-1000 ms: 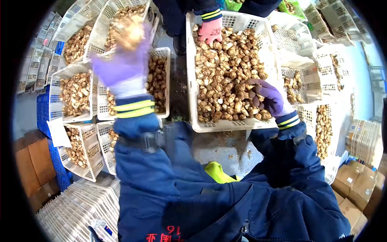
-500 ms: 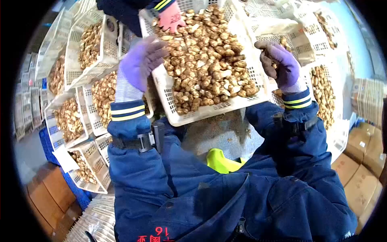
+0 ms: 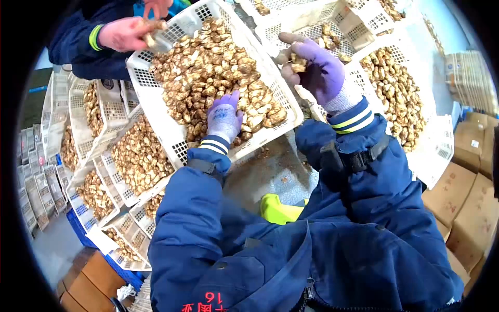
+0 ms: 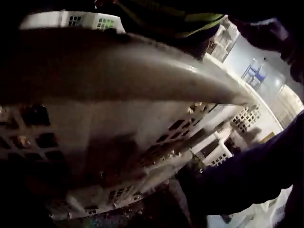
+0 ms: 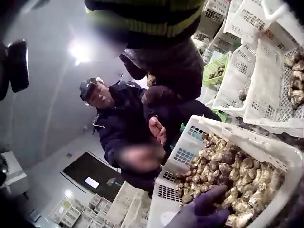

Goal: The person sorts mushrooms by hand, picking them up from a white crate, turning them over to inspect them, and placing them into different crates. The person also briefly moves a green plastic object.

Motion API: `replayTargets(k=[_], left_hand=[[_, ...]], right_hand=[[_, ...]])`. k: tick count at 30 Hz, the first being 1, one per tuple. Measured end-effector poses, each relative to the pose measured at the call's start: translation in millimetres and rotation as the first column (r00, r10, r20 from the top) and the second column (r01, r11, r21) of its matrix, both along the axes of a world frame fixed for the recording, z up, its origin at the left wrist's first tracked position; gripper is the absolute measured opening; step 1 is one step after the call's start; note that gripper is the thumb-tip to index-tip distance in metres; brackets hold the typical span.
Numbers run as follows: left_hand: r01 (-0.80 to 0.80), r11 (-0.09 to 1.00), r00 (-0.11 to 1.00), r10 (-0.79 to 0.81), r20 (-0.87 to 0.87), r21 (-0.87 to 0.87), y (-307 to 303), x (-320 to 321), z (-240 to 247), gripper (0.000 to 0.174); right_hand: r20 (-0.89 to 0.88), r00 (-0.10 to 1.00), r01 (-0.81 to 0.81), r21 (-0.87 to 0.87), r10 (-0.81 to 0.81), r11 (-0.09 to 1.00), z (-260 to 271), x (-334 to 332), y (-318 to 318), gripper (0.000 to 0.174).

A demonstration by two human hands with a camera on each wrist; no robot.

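Got knobbly brown-and-cream lumps point(image 3: 213, 73) heaped in a gridded white plastic crate point(image 3: 161, 117), plus a purple-gloved left hand point(image 3: 225, 117) near side (can't tell finger grip) and purple-gloved right hand point(image 3: 322, 75) to the right, curled round one lump point(image 3: 298, 63).

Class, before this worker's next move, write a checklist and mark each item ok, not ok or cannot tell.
1. Right hand has a grip on a piece: ok.
2. Left hand out of central crate: not ok, it touches the pieces there.
3. Left hand's grip: cannot tell, fingers partly hidden.
4. Room in crate beyond right hand: ok, few pieces inside.
5. Other person's hand clear of central crate: cannot tell, depth unclear.
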State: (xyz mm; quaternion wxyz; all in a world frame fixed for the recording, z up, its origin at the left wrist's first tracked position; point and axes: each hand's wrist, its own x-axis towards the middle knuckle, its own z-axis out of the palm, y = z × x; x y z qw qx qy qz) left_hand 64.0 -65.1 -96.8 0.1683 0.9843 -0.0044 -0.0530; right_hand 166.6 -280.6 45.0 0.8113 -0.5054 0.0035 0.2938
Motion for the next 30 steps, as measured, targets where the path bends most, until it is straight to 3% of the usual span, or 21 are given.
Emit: replayTargets(k=[2, 4, 5, 6, 7, 8, 9, 11, 12, 13, 14, 17, 18, 20, 21, 22, 24, 26, 28, 29, 30], left_hand=[[-0.104, 0.994, 0.963, 0.105, -0.249, 0.019, -6.0, 11.6, 13.3, 0.045], [-0.1, 0.995, 0.984, 0.1, -0.146, 0.007, 2.2, 7.4, -1.1, 0.045], [-0.25, 0.947, 0.956, 0.209, -0.205, -0.2, 14.3, 6.3, -27.9, 0.047], [-0.392, 0.834, 0.912, 0.295, -0.286, -0.388, 25.1, 5.8, -50.1, 0.048], [-0.505, 0.684, 0.863, 0.401, -0.307, -0.527, 29.2, 9.0, -27.6, 0.048], [-0.544, 0.446, 0.835, 0.376, -0.403, -0.711, 38.6, 13.3, -3.2, 0.048], [-0.549, 0.387, 0.814, 0.45, -0.368, -0.74, 58.7, 15.2, -13.5, 0.044], [-0.504, 0.147, 0.79, 0.476, -0.386, -0.851, 81.9, 13.1, -8.6, 0.034], [-0.448, -0.045, 0.802, 0.42, -0.424, -0.893, 87.7, 9.4, 7.0, 0.028], [-0.469, -0.058, 0.789, 0.421, -0.448, -0.881, 95.1, 7.5, 2.3, 0.024], [-0.393, -0.22, 0.817, 0.363, -0.448, -0.893, 95.2, 5.6, 3.6, 0.033], [-0.501, -0.369, 0.686, 0.383, -0.619, -0.783, 88.7, -2.2, 5.6, 0.046], [-0.498, -0.33, 0.713, 0.37, -0.595, -0.802, 90.0, -4.1, -2.5, 0.045], [-0.51, -0.049, 0.753, 0.457, -0.473, -0.859, 87.2, 5.1, -27.2, 0.044], [-0.653, 0.214, 0.726, 0.449, -0.52, -0.727, 67.2, 13.0, 2.7, 0.052], [-0.65, 0.338, 0.748, 0.442, -0.495, -0.68, 57.2, 16.0, -0.9, 0.064], [-0.537, 0.801, 0.823, 0.431, -0.369, -0.264, 42.4, 16.9, -0.8, 0.067], [-0.424, 0.901, 0.858, 0.366, -0.361, -0.094, 33.7, 20.5, -3.5, 0.063], [-0.36, 0.932, 0.874, 0.32, -0.367, -0.047, 26.1, 22.3, -4.1, 0.058], [-0.369, 0.922, 0.872, 0.297, -0.389, -0.122, 25.8, 21.3, -6.5, 0.052], [-0.387, 0.911, 0.873, 0.315, -0.372, -0.139, 27.0, 21.4, -9.3, 0.05]], right_hand=[[0.049, 0.996, -0.07, 0.033, 0.068, 0.997, -2.1, 1.5, -5.8, 0.047], [0.095, 0.986, -0.14, -0.004, 0.14, 0.99, 2.2, -0.2, -6.9, 0.046], [0.095, 0.989, -0.109, -0.016, 0.11, 0.994, 3.5, 1.6, -7.2, 0.038], [0.114, 0.987, -0.111, -0.004, 0.111, 0.994, 5.5, 3.4, -8.4, 0.038], [0.13, 0.985, -0.111, 0.009, 0.109, 0.994, 7.4, 4.0, -10.0, 0.038], [0.144, 0.984, -0.113, 0.023, 0.109, 0.993, 9.7, 3.8, -10.3, 0.038], [0.163, 0.982, -0.096, -0.003, 0.095, 0.995, 13.9, 2.9, -8.6, 0.037], [0.212, 0.973, -0.083, -0.055, 0.092, 0.995, 14.6, 2.0, -4.9, 0.037], [0.215, 0.972, -0.076, -0.068, 0.089, 0.995, 15.9, 1.6, -2.1, 0.038], [0.217, 0.972, -0.076, -0.066, 0.089, 0.995, 12.3, 2.6, -1.2, 0.038], [0.188, 0.976, -0.106, -0.049, 0.114, 0.993, 7.0, 6.7, -1.6, 0.039], [0.146, 0.982, -0.128, 0.02, 0.124, 0.992, -3.0, 7.8, 5.2, 0.049], [0.12, 0.99, -0.083, 0.06, 0.076, 0.995, -6.7, 6.7, 7.8, 0.049], [0.068, 0.997, 0.02, 0.135, -0.029, 0.991, -8.0, 4.3, 13.1, 0.05], [0.054, 0.996, 0.07, 0.072, -0.074, 0.995, -2.8, 2.3, 15.9, 0.046], [0.094, 0.995, 0.031, 0.035, -0.034, 0.999, -5.8, 4.0, 11.8, 0.044], [0.169, 0.985, -0.038, -0.045, 0.045, 0.998, -12.2, 7.6, -0.5, 0.042], [0.089, 0.994, -0.065, 0.023, 0.063, 0.998, -13.2, 8.3, -8.7, 0.027], [0.29, 0.948, -0.039, -0.295, 0.129, 0.955, -7.7, 6.8, -10.4, 0.026], [0.476, 0.851, 0.027, -0.463, 0.223, 0.886, -3.2, 3.6, -8.2, 0.023], [0.402, 0.891, -0.014, -0.44, 0.211, 0.898, -3.1, 4.6, -8.0, 0.021]])
